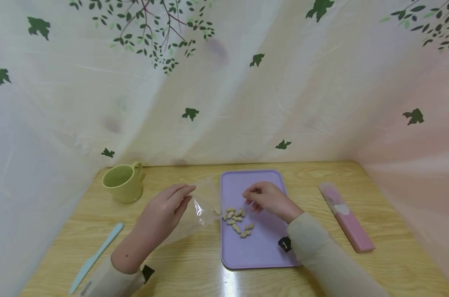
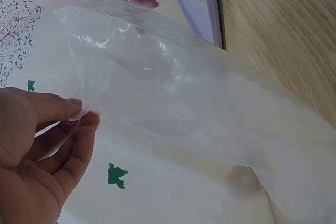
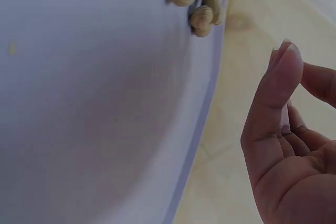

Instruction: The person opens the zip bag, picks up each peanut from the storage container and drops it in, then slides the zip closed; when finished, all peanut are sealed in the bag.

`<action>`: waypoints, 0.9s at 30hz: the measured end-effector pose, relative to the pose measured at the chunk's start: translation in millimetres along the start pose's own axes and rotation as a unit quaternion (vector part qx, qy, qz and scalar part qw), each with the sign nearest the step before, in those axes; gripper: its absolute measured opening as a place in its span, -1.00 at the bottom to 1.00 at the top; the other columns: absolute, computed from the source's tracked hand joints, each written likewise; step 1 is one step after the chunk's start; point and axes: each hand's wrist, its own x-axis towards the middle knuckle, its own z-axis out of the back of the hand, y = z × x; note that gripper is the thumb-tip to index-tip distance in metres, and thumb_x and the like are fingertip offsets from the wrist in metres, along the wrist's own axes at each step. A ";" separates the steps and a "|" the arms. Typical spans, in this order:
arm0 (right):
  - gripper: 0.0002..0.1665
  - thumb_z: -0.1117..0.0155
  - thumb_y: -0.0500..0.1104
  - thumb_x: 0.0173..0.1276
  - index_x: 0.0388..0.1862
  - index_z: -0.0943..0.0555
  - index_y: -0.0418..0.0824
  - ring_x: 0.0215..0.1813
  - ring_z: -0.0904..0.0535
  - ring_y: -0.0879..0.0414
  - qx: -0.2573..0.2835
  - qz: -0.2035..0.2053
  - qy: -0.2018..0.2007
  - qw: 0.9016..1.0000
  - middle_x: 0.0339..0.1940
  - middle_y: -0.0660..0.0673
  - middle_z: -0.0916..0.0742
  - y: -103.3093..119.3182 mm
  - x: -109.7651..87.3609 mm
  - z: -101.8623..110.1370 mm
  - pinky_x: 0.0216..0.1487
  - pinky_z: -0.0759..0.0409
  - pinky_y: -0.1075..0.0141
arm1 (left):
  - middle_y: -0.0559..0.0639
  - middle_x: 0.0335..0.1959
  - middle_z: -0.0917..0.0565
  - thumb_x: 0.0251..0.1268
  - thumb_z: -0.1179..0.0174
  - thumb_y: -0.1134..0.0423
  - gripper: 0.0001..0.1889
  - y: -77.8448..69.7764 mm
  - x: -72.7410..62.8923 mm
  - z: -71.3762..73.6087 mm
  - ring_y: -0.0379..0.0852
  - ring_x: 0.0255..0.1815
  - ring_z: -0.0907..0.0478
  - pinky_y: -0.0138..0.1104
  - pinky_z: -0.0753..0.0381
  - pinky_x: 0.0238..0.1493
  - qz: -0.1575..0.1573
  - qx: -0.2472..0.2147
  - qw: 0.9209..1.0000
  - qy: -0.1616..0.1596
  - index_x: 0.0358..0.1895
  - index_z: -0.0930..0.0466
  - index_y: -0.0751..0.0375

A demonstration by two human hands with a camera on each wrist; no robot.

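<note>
My left hand [image 1: 161,218] pinches the edge of a clear plastic bag [image 1: 204,204] between thumb and fingertips. In the left wrist view the bag [image 2: 157,72] spreads out from those fingers. One peanut [image 1: 216,211] shows at the bag's right end. Several unshelled peanuts [image 1: 237,218] lie on the left side of a purple tray [image 1: 261,247]. Over the tray, to the right of the peanuts, is my right hand [image 1: 267,201], its thumb and index finger brought together. In the right wrist view the thumb [image 3: 275,87] covers that fingertip; I cannot tell whether anything is pinched there.
A yellow-green mug [image 1: 124,183] stands at the back left of the wooden table [image 1: 187,264]. A pale blue plastic knife [image 1: 96,258] lies at the left. At the right is a long pink package [image 1: 347,218]. A patterned curtain [image 1: 224,90] hangs behind the table.
</note>
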 end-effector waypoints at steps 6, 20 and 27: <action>-0.75 -0.30 -0.14 0.58 -0.06 -0.77 -0.32 -0.38 -0.66 0.14 -0.075 -0.014 0.027 0.997 -0.32 -0.14 -0.80 -6.9 8.3 -5.6 -0.33 -0.77 0.33 | 0.14 -0.08 -0.83 0.12 -0.54 0.50 -0.58 -0.5 -1.0 2.4 0.03 -0.12 -0.84 -0.25 -0.90 -0.14 -0.001 0.005 1.000 0.002 0.10 -0.77 0.31; -0.90 -0.44 -0.23 0.36 -0.26 -0.76 -0.27 -0.50 -0.61 0.18 -0.134 -0.019 0.054 0.989 -0.49 -0.09 -0.75 -8.7 9.1 -14.8 -0.43 -0.65 0.41 | 0.13 -0.09 -0.83 0.15 -0.54 0.48 -0.60 -1.5 -2.8 2.5 0.03 -0.12 -0.84 -0.24 -0.91 -0.12 -0.004 0.007 1.000 0.012 0.09 -0.77 0.30; -0.85 -0.49 -0.19 0.36 -0.39 -0.73 -0.22 -0.55 -0.61 0.19 -0.153 -0.027 0.048 0.987 -0.52 -0.07 -0.74 -8.1 13.0 -19.7 -0.46 -0.64 0.41 | 0.13 -0.07 -0.83 0.16 -0.54 0.47 -0.61 -1.8 -4.0 2.6 0.03 -0.09 -0.83 -0.23 -0.91 -0.09 -0.005 0.009 1.000 0.016 0.10 -0.77 0.30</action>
